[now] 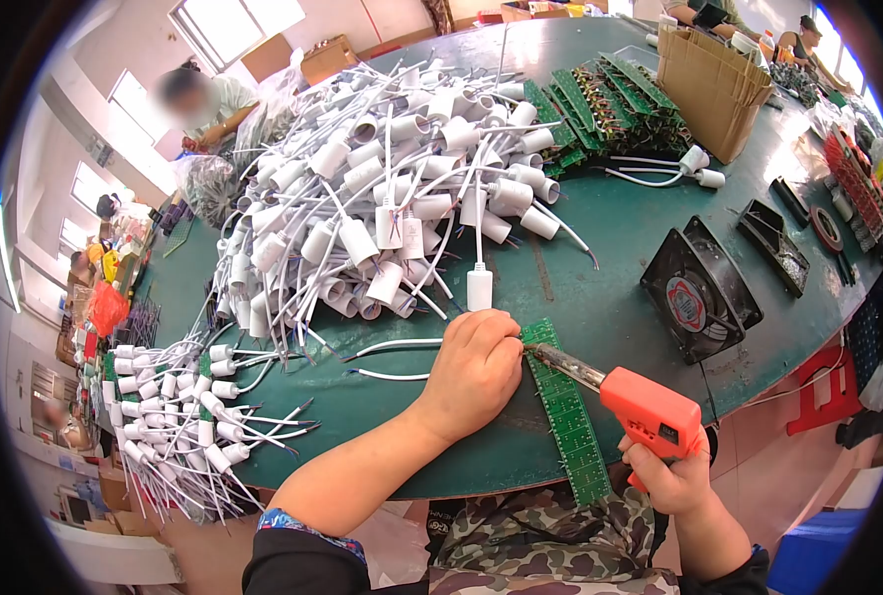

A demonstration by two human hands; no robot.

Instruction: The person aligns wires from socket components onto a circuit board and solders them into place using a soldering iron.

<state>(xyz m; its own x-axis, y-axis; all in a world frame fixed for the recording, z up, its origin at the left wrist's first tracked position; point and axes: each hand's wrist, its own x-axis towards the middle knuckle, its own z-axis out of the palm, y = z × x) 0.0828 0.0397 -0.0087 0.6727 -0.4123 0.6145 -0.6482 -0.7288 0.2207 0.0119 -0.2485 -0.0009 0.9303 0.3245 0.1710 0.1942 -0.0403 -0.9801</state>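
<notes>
My left hand [476, 362] is closed, its fingers curled at the top end of a long green circuit board [567, 421]. What the fingers pinch is hidden. Two white cables [394, 345] pass beneath this hand from the left. Just beyond the knuckles lies a white lamp holder [479, 288] with its cable running away from me. My right hand [674, 476] grips a red soldering gun [651, 412] by its handle. The gun's metal tip points left and meets the board's top end beside my left fingertips. The board reaches over the table's near edge.
A big heap of white lamp holders [362, 188] covers the table's far left, a smaller bunch [174, 402] the near left. Green boards [610, 104] are stacked beside a cardboard box [714, 84]. A black fan [699, 288] stands right. Other people [208, 104] sit around.
</notes>
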